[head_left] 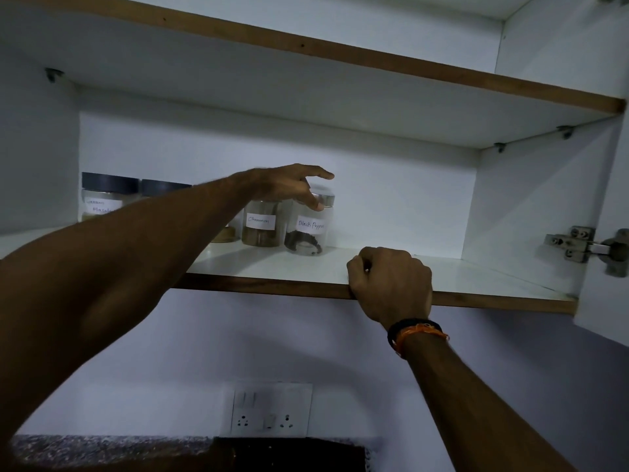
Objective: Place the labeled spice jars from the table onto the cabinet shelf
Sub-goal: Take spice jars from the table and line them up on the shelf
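Observation:
On the lower cabinet shelf (483, 277) stands a row of clear spice jars. The rightmost, labelled Black Pepper (306, 235), has a steel lid. To its left is the Cinnamon jar (260, 228). At the far left are a dark-lidded Masala jar (102, 199) and a second dark-lidded jar (163, 187). My forearm mostly hides another jar (227, 235). My left hand (286, 185) hovers over the Cinnamon and Black Pepper jars with fingers spread and the thumb touching the pepper lid. My right hand (391, 284) is closed over the shelf's wooden front edge.
The right half of the shelf is bare white board. An upper shelf (408, 66) hangs above. The open cabinet door (606, 301) with its metal hinge (578, 248) is at the right. Below are a wall socket plate (269, 410) and a speckled countertop (102, 447).

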Available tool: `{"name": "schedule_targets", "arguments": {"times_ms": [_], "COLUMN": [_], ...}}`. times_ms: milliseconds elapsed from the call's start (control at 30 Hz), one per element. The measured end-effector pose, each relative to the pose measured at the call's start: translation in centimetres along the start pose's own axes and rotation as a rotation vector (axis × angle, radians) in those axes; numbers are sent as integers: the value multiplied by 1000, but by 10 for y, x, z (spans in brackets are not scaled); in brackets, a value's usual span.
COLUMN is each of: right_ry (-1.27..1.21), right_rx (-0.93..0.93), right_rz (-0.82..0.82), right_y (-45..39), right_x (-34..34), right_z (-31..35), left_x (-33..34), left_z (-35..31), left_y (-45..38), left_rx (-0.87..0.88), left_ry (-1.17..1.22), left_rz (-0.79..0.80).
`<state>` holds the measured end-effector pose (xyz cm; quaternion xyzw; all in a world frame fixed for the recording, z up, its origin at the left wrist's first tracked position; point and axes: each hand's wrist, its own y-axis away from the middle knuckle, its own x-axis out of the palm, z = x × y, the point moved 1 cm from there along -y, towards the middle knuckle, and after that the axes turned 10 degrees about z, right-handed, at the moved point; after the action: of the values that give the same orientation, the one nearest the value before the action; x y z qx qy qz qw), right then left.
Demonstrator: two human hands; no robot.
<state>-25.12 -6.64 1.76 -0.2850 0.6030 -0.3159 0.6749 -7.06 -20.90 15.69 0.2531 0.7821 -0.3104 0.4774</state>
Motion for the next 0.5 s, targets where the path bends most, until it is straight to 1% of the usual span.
{"name": "schedule_targets", "arguments": {"times_ms": [233,500], "right_ry": [-24,-14], "right_rx": [-11,-12], "right_rz": [-10,-2], "right_y": [0,1], "right_x": [1,1], "right_z": [-1,-2], "left_x": [-4,-9], "left_z": [13,5], "left_y": [-12,-13], "left_rx": [-28,-50], "left_ry": [-77,-257], "left_rz": [73,126]}}
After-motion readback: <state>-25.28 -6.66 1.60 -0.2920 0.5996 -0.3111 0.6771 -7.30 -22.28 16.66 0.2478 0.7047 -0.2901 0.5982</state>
